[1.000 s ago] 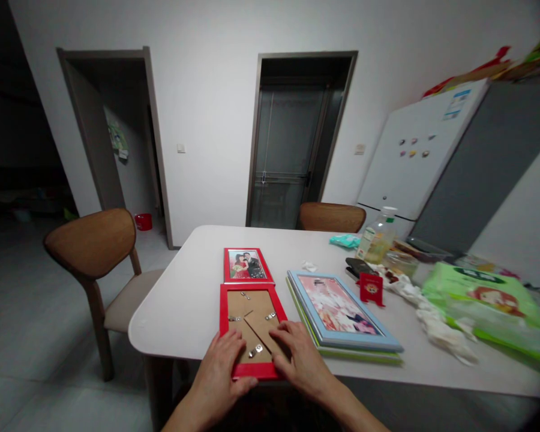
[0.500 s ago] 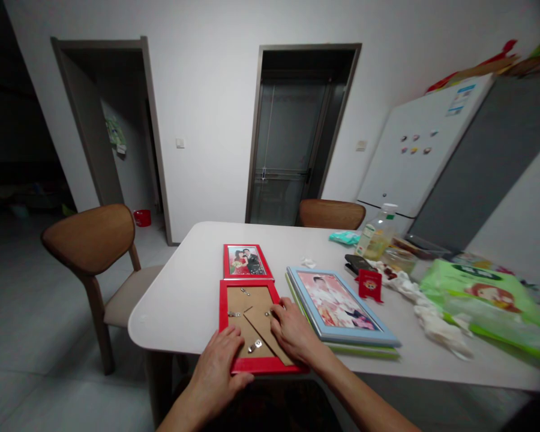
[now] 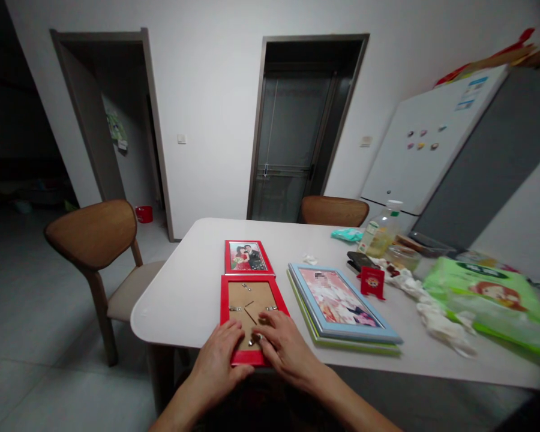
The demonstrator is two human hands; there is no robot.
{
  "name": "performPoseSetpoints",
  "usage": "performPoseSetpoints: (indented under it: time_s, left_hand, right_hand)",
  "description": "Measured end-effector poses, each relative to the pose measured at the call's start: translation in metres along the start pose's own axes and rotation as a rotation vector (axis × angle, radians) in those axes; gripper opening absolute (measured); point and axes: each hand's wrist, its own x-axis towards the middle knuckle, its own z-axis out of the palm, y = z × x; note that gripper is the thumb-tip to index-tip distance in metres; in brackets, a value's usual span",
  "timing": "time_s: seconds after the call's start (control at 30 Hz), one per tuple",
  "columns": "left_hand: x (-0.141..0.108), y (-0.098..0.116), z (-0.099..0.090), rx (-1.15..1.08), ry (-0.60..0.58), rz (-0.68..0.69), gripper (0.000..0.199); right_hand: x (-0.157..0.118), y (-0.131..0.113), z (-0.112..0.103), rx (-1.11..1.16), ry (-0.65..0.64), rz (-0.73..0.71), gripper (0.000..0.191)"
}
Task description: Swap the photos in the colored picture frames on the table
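Note:
A red picture frame [image 3: 225, 300] lies back side up at the table's near edge, its brown backing board [image 3: 238, 293] showing with metal clips and a slanting dark line. My left hand [image 3: 218, 357] rests on its lower left side, fingers apart on the border and board. My right hand [image 3: 285, 348] lies over the lower right part, its fingers spread near the bottom clip [image 3: 252, 342], which they partly cover. Just beyond, touching or nearly so, a second red frame [image 3: 247, 257] shows a photo of two people.
A blue frame [image 3: 342, 303] lies on a green one to the right. Behind are a black item [image 3: 360, 261], red stand [image 3: 372, 282], bottle [image 3: 382, 231], crumpled tissues [image 3: 441, 315] and a green package [image 3: 490, 288]. Chairs [image 3: 92, 234] stand left and behind the table.
My right hand has moved left and nearer me, from the frame's right clip to its bottom clip. The right clip is now uncovered. My left hand has hardly moved.

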Motion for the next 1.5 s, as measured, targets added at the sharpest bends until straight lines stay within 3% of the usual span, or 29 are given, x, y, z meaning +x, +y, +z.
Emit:
performPoseSetpoints:
  time_s: [0.13,0.37,0.53,0.7,0.87,1.0,1.27,1.5]
  left_hand:
    - [0.001,-0.001,0.001,-0.003,0.01,0.005,0.054]
    - [0.001,-0.004,0.004,-0.021,0.021,0.003,0.057]
    - [0.002,-0.006,0.004,-0.03,0.006,0.006,0.055]
    - [0.001,-0.006,0.002,-0.038,-0.003,0.012,0.056]
    - [0.001,-0.005,0.001,-0.075,-0.006,0.013,0.054]
    - [0.002,-0.005,0.003,-0.084,0.017,0.02,0.052]
    - [0.0,-0.007,0.002,-0.091,0.016,0.019,0.051]
    - [0.0,-0.005,-0.001,-0.115,0.019,0.026,0.048]
  right_hand:
    - [-0.004,-0.014,-0.004,0.044,-0.082,-0.059,0.02]
    - [-0.006,-0.008,-0.006,0.102,-0.108,-0.087,0.023]
    - [0.019,0.002,0.008,0.126,-0.079,-0.013,0.035]
    - [0.052,0.006,0.023,0.025,-0.143,0.016,0.032]
    - [0.062,0.003,0.026,-0.048,-0.191,-0.002,0.028]
    - [0.066,0.0,0.027,-0.047,-0.175,0.016,0.023]
    - [0.077,0.0,0.035,0.07,-0.072,0.204,0.02]
    - [0.076,-0.004,0.033,0.056,-0.117,0.117,0.018]
